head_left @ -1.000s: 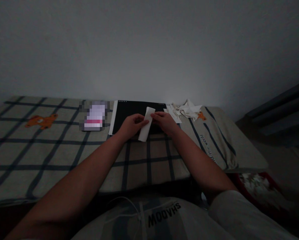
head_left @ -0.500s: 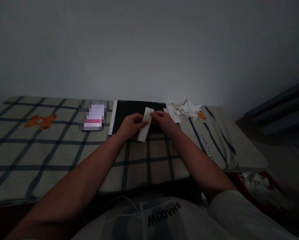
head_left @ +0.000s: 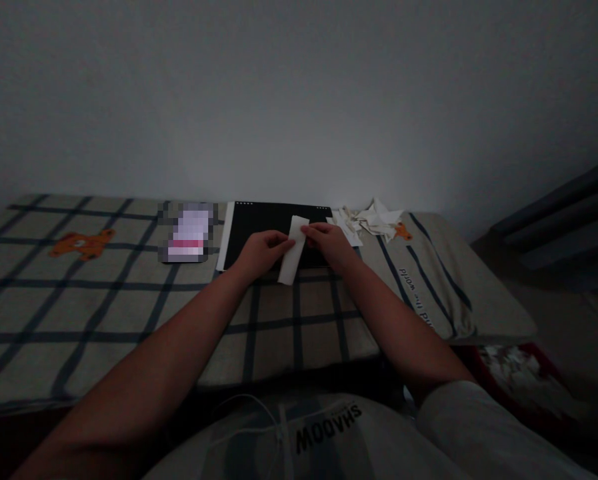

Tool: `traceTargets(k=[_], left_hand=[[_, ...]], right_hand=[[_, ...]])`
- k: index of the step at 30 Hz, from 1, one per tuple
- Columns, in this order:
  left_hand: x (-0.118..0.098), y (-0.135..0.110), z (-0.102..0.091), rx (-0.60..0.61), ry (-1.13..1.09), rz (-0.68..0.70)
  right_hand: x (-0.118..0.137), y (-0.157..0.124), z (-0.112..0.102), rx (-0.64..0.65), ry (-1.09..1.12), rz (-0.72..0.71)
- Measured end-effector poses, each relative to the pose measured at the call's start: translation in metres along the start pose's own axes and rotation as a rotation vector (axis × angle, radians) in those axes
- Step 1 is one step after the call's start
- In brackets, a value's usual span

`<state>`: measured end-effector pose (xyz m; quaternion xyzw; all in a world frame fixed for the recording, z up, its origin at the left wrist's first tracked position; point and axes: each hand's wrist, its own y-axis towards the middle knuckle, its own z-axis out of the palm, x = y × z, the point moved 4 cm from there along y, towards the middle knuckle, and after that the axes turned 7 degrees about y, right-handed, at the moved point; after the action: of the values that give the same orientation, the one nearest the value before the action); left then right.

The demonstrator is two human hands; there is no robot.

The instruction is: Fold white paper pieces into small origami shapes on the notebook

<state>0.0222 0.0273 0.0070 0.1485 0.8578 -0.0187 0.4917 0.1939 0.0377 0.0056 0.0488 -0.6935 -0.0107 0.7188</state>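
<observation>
A folded strip of white paper (head_left: 291,264) is held tilted in front of me between both hands. My left hand (head_left: 263,252) pinches its left edge near the middle with thumb and fingers. The fingers of my right hand (head_left: 329,241) are closed on the strip's upper right edge. Beneath the hands lies a black sheet or flat board (head_left: 251,223) with a white left border and small white marks along its top. Parts of it are hidden by my hands and the strip.
Left of the black board lies a phone (head_left: 186,233) with a blurred screen. Crumpled white paper (head_left: 379,219) sits to the right. A checked cloth (head_left: 129,307) covers the surface, which meets a wall (head_left: 299,100). At lower right, a red container (head_left: 541,357) holds paper scraps.
The fingers of my left hand have shifted slightly up along the paper strip, and the strip has moved a little to the right. My right hand keeps its pinch.
</observation>
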Motion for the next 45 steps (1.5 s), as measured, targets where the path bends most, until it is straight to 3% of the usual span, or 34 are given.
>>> traceTargets(k=[11, 20, 25, 32, 37, 45], left_hand=[[0.004, -0.001, 0.005, 0.058, -0.174, -0.088], [0.005, 0.001, 0.004, 0.044, -0.206, -0.077], [0.004, 0.001, 0.003, 0.044, -0.215, -0.072], [0.005, 0.000, 0.004, 0.067, -0.278, -0.090], [0.004, 0.000, 0.001, 0.018, -0.276, -0.105], [0.010, 0.002, 0.004, 0.029, -0.276, -0.129]], right_hand=[[-0.005, 0.003, 0.001, 0.003, 0.073, 0.012], [-0.012, 0.006, 0.003, -0.009, 0.254, 0.050], [-0.014, 0.005, 0.006, 0.086, 0.385, 0.160], [-0.009, 0.000, 0.008, 0.060, 0.290, 0.128], [-0.010, 0.001, 0.009, 0.036, 0.211, 0.089], [-0.012, 0.002, 0.009, 0.047, 0.263, 0.085]])
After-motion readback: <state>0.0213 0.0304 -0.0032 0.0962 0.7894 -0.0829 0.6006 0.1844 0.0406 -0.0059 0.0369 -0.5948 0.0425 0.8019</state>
